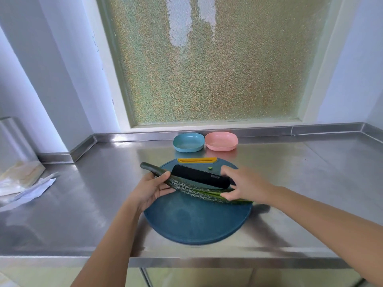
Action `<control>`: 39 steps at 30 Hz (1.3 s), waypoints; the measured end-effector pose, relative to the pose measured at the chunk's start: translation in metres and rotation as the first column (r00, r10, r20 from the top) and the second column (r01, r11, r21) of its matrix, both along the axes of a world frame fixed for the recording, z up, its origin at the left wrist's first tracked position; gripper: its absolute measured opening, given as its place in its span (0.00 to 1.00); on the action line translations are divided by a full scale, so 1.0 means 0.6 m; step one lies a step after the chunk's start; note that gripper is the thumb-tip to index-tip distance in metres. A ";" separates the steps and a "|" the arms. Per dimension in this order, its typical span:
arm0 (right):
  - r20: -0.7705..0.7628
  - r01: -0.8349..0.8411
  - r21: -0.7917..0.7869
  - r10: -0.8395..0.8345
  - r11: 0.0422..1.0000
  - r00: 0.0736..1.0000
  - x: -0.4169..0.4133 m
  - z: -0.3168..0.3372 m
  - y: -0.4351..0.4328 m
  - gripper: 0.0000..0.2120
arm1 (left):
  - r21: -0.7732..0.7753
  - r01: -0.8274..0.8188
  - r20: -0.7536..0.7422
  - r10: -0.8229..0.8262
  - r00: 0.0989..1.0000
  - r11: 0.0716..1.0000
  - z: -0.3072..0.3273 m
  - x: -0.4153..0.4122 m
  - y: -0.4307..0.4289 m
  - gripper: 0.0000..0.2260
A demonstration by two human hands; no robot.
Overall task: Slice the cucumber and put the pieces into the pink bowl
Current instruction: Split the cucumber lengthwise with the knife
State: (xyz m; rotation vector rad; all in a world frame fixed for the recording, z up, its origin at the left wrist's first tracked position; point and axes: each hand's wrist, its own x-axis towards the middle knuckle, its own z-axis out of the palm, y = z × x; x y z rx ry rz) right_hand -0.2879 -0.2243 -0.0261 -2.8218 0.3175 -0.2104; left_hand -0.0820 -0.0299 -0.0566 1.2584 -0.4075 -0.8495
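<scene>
You have one view only, from the camera on your head. It faces forward and down onto the counter [83, 193], close enough that your left hand [148, 189] and right hand [244, 185] sit mid-picture; the frosted window [207, 69] fills the top.

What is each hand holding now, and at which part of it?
The left hand grips the knife by its dark handle. The right hand pinches the blade's far end together with the sliced cucumber beneath it.
</scene>
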 end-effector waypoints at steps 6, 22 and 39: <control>0.031 0.012 0.060 -0.014 0.998 0.999 0.022 -0.002 0.007 0.18 | 0.006 -0.030 0.021 0.030 0.999 1.000 0.001 -0.027 -0.005 0.12; 0.106 0.100 0.040 -0.104 0.994 0.989 0.055 0.014 -0.015 0.21 | 0.067 0.032 -0.016 -0.031 0.999 0.997 0.006 -0.069 -0.025 0.17; 0.019 0.024 -0.066 -0.022 0.998 1.000 0.087 0.026 0.016 0.14 | 0.005 -0.156 -0.291 0.151 0.945 0.988 0.023 -0.145 -0.037 0.16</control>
